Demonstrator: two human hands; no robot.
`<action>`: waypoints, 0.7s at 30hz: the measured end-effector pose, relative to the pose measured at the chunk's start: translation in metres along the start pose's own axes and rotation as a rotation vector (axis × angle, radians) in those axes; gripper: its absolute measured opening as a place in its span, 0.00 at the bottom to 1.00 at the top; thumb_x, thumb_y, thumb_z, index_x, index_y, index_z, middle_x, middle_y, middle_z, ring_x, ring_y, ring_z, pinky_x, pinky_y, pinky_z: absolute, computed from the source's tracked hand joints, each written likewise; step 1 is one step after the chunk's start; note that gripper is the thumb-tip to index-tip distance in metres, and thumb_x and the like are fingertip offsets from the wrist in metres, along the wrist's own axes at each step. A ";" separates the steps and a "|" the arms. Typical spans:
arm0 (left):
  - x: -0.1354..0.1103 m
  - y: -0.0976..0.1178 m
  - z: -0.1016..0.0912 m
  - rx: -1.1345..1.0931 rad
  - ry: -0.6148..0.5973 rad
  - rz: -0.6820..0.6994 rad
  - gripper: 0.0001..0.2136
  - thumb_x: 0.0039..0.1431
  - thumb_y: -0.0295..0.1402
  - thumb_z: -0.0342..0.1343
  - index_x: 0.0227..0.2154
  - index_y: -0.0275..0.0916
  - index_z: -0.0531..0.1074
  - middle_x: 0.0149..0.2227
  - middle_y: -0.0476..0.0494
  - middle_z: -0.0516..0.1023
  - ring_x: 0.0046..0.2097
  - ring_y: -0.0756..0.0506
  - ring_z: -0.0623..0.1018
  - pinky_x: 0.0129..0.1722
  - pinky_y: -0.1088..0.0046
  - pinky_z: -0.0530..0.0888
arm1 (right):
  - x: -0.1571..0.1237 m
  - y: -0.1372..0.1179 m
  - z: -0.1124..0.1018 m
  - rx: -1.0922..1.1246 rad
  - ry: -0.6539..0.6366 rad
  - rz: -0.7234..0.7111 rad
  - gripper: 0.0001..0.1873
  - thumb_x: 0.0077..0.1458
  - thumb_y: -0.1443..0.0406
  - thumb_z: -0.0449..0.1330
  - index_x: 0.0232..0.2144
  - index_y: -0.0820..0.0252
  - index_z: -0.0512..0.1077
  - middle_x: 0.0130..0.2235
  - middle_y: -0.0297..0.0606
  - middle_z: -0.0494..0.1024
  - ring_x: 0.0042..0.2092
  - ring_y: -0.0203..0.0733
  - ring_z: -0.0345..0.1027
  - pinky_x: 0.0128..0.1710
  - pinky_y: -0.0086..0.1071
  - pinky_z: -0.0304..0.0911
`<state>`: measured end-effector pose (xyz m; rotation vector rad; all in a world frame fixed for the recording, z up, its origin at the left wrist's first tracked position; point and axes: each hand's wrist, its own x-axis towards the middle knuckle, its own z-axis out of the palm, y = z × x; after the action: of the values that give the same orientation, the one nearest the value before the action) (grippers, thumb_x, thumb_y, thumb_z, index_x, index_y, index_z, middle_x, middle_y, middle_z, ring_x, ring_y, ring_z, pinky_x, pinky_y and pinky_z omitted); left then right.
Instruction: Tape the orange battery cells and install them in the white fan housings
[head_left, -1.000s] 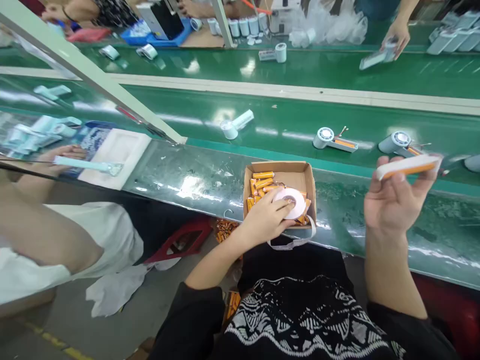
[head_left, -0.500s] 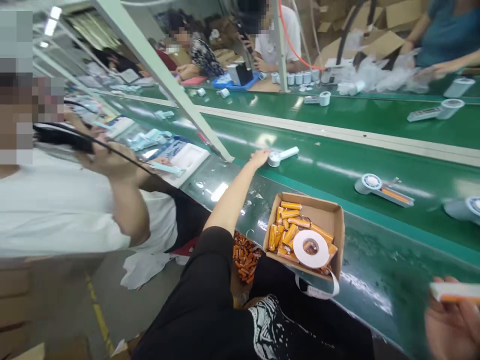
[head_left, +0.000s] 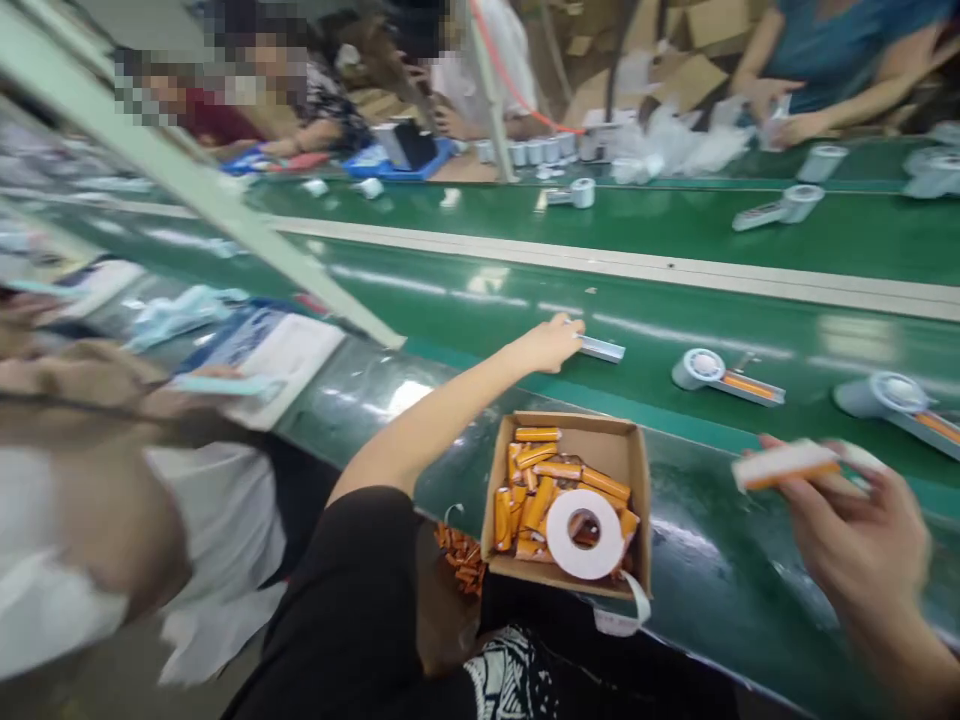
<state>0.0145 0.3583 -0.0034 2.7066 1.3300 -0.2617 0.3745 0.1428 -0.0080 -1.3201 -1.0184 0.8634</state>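
Note:
My left hand (head_left: pixel 551 343) reaches out over the green conveyor belt (head_left: pixel 525 300) and closes on a small white handheld fan (head_left: pixel 600 348), whose handle sticks out to the right. My right hand (head_left: pixel 855 530) is low on the right, blurred, gripping a white fan part with an orange battery (head_left: pixel 787 463). Between my arms sits an open cardboard box (head_left: pixel 630 470) with several orange batteries (head_left: pixel 536 470) and a white tape roll (head_left: pixel 585 533).
Two more fans with orange batteries (head_left: pixel 724 375) (head_left: pixel 896 400) lie on the belt to the right. A person in white sits close on my left (head_left: pixel 82 520). Other workers sit across the far belt (head_left: pixel 675 215). A slanted metal frame bar (head_left: pixel 202 195) crosses the left.
My left hand went from the tape roll in the box out to the belt and closed on the white fan. My right hand with the battery part dropped lower on the right.

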 end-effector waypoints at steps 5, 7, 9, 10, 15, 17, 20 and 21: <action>0.029 -0.007 0.002 -0.101 -0.021 0.023 0.09 0.65 0.31 0.59 0.41 0.39 0.84 0.53 0.39 0.84 0.56 0.37 0.79 0.62 0.60 0.72 | 0.077 -0.005 0.074 0.003 -0.252 -0.220 0.24 0.51 0.53 0.78 0.48 0.50 0.78 0.46 0.38 0.89 0.48 0.52 0.87 0.53 0.48 0.83; 0.030 -0.009 -0.002 -0.140 -0.024 -0.002 0.09 0.66 0.35 0.59 0.41 0.42 0.84 0.52 0.44 0.86 0.54 0.40 0.81 0.57 0.66 0.74 | 0.110 0.005 0.108 -0.041 -0.362 -0.275 0.22 0.54 0.55 0.76 0.49 0.53 0.79 0.43 0.37 0.89 0.46 0.48 0.86 0.53 0.44 0.82; 0.028 -0.009 -0.006 -0.172 -0.023 -0.041 0.08 0.66 0.37 0.60 0.42 0.44 0.84 0.51 0.47 0.86 0.52 0.41 0.82 0.52 0.70 0.75 | 0.133 0.016 0.138 -0.143 -0.474 -0.310 0.18 0.57 0.59 0.72 0.49 0.55 0.79 0.41 0.36 0.89 0.44 0.46 0.85 0.52 0.41 0.80; 0.027 -0.009 -0.008 -0.185 -0.021 -0.062 0.08 0.67 0.38 0.60 0.43 0.45 0.83 0.51 0.47 0.86 0.52 0.42 0.83 0.50 0.70 0.75 | 0.140 0.021 0.150 -0.218 -0.525 -0.326 0.16 0.59 0.61 0.70 0.50 0.56 0.79 0.41 0.36 0.89 0.43 0.45 0.85 0.51 0.39 0.79; 0.028 -0.003 -0.006 -0.234 0.007 -0.155 0.09 0.74 0.36 0.53 0.50 0.45 0.76 0.53 0.44 0.86 0.53 0.40 0.83 0.50 0.69 0.74 | 0.150 0.032 0.171 -0.645 -0.686 -0.431 0.13 0.66 0.67 0.62 0.52 0.58 0.79 0.45 0.40 0.89 0.44 0.45 0.83 0.50 0.35 0.73; 0.031 0.002 -0.004 -0.253 0.016 -0.181 0.09 0.77 0.35 0.50 0.52 0.45 0.73 0.55 0.43 0.85 0.54 0.39 0.84 0.50 0.68 0.75 | 0.149 0.027 0.168 -0.813 -0.775 -0.467 0.14 0.69 0.67 0.60 0.54 0.56 0.79 0.50 0.42 0.88 0.48 0.46 0.83 0.52 0.34 0.71; 0.036 0.010 -0.002 -0.267 0.030 -0.221 0.10 0.78 0.34 0.46 0.52 0.43 0.71 0.55 0.38 0.85 0.55 0.36 0.84 0.52 0.64 0.75 | 0.145 0.011 0.167 -1.117 -0.890 -0.468 0.21 0.73 0.64 0.56 0.64 0.52 0.75 0.55 0.45 0.87 0.53 0.51 0.83 0.52 0.36 0.71; 0.037 0.013 -0.001 -0.269 0.034 -0.235 0.10 0.78 0.34 0.45 0.52 0.42 0.71 0.54 0.36 0.85 0.54 0.35 0.84 0.52 0.64 0.75 | 0.143 0.005 0.170 -1.211 -0.911 -0.457 0.22 0.74 0.62 0.54 0.66 0.51 0.74 0.56 0.46 0.86 0.54 0.54 0.83 0.52 0.38 0.72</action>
<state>0.0471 0.3795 -0.0095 2.3474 1.5685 -0.0507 0.2641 0.3352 -0.0036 -1.4997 -2.7203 0.4191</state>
